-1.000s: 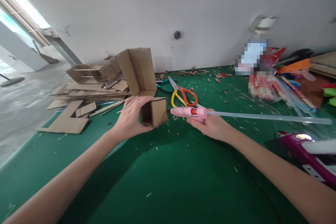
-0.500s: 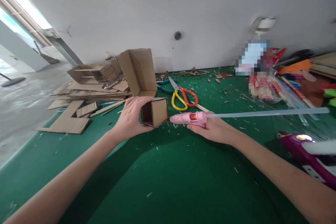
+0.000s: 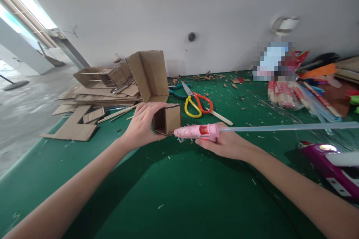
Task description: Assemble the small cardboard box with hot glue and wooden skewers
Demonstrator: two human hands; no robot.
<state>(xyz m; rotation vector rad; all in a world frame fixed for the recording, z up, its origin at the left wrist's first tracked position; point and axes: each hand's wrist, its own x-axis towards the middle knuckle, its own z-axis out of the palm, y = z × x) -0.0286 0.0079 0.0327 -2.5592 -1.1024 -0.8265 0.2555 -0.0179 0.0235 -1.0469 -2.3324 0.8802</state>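
Note:
My left hand (image 3: 143, 125) is closed around a small open-ended cardboard box (image 3: 173, 118), thumb below and fingers over the top. In my right hand (image 3: 224, 142) is a pink hot glue gun (image 3: 193, 131), its nozzle at the box's lower right edge. Whether the tip touches the cardboard I cannot tell. A long clear glue stick (image 3: 280, 127) runs out of the gun's back to the right. Just behind the box lie scissors (image 3: 193, 101) with one yellow and one orange handle, blades pointing away.
Cardboard pieces (image 3: 81, 119) and thin wooden sticks (image 3: 116, 114) lie at left, near a taller folded cardboard piece (image 3: 150, 74). A flat wooden stick (image 3: 221, 116) lies behind the gun. At right are a purple device (image 3: 325, 164) and packaged sticks (image 3: 283, 95). A wall (image 3: 224, 15) closes the back.
The glue gun's nozzle has moved left and slightly down along the box's lower edge, with my right hand following. My left hand keeps its hold on the box.

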